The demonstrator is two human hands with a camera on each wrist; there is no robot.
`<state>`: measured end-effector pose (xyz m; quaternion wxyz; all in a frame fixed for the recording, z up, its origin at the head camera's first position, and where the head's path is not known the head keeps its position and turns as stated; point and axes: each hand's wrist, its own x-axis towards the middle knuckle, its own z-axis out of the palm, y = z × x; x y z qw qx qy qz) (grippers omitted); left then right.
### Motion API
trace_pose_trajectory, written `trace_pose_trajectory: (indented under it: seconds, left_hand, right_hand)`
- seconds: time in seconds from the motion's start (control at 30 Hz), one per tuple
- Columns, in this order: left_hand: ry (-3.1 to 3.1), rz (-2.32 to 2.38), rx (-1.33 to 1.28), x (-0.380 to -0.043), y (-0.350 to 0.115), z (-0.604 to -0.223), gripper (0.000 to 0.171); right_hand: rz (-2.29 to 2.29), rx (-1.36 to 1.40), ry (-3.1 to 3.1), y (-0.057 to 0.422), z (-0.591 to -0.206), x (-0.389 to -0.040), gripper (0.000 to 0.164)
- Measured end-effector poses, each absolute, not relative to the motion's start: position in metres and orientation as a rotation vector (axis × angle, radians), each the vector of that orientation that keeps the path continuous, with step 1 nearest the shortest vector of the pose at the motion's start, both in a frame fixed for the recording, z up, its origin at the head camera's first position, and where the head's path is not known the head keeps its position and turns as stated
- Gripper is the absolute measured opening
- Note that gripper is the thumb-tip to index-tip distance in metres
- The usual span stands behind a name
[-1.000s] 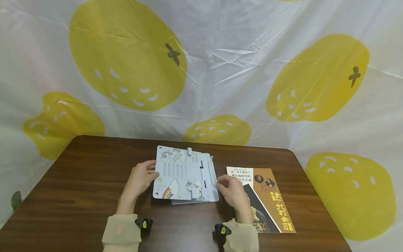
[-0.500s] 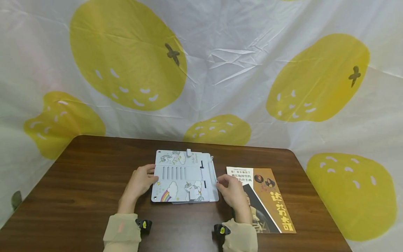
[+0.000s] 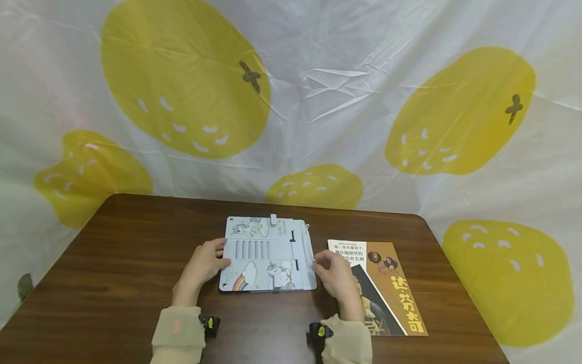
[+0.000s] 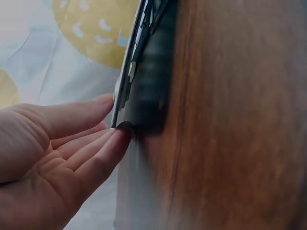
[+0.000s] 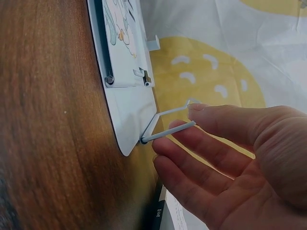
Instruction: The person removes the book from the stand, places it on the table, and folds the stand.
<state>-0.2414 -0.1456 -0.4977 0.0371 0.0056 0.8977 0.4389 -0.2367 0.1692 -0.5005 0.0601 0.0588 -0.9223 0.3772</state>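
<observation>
A white folding book stand [image 3: 283,248] printed with unicorns and a rainbow lies low over the table, slotted panel upward. My left hand [image 3: 204,264] pinches its left edge, thumb on top and fingers beneath, as the left wrist view shows. At the right edge, my right hand [image 3: 335,275] holds a thin white wire bracket [image 5: 168,132] between thumb and fingers. That wire sticks out from the corner of the stand's back plate [image 5: 125,117]. A small clip [image 3: 273,219] projects at the top edge. The stand's underside is mostly hidden in the head view.
A brown and white book [image 3: 402,288] with a portrait on its cover lies to the right, partly behind my right hand. The wooden table [image 3: 113,283] ends at a cloth backdrop [image 3: 313,116] printed with yellow fruit.
The stand's left side has come down, so its upper panel now lies flatter over the lower plate. My left hand lowered slightly with it; the right hand has stayed at the wire.
</observation>
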Motion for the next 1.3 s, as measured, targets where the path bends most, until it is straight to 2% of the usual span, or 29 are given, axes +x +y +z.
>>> trace_pose_trajectory:
  seconds: [0.47,1.3]
  left_hand:
    - [2.871,1.018,0.108,-0.2421,-0.1408,-0.4886,0.049]
    - [2.885,0.993,0.195,-0.2373,-0.1454,-0.4933,0.051]
  right_hand:
    - [1.125,0.156,-2.739,0.1663,-0.4973,-0.2388,0.008]
    - [1.123,0.116,-2.737,0.1634,-0.4997,-0.2374,0.010]
